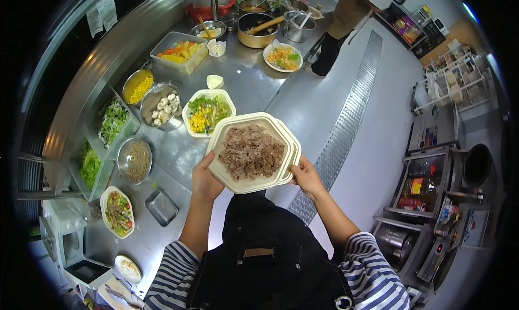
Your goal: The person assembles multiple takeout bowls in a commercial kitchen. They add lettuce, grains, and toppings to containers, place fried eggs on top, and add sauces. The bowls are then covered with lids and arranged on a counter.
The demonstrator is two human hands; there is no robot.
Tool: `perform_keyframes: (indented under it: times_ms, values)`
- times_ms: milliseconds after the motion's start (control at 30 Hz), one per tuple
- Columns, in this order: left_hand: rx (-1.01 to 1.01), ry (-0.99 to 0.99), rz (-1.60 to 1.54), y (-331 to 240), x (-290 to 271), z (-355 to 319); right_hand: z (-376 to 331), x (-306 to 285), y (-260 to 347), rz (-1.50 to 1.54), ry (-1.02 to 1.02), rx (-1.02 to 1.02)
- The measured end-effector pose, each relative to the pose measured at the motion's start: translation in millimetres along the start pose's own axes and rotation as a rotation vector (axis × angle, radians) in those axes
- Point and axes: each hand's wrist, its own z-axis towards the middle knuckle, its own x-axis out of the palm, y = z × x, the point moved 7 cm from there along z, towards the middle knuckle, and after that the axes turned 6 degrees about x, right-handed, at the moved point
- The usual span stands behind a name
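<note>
Both hands hold a cream hexagonal takeaway bowl (221, 172) with a mound of purplish-brown rice (252, 153) in it, in front of my body. More rims show at its right side, so other bowls seem nested with it. My left hand (206, 179) grips the left edge; my right hand (306, 177) grips the rims on the right. Just beyond stands a similar bowl (233, 108) of green salad and corn on the steel counter. A small cream cup (214, 82) sits behind that bowl.
Along the counter's left stand a bowl of mushrooms (164, 109), corn (141, 89), clear tubs of greens (111, 122) and a grain bowl (134, 160). An empty metal tray (161, 207) and a salad bowl (118, 212) lie nearer. Another person (346, 12) stands beyond a pot (254, 38).
</note>
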Motion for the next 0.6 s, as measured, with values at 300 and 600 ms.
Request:
perform_keyframes:
  times_ms: [300, 600]
  values:
    - [0.38, -0.121, -0.36, -91, -21, -10, 101, -52, 32, -0.007, 0.016, 0.076]
    - [0.744, -0.393, -0.275, -74, -44, -85, 198, -46, 77, 0.033, 0.249, 0.183]
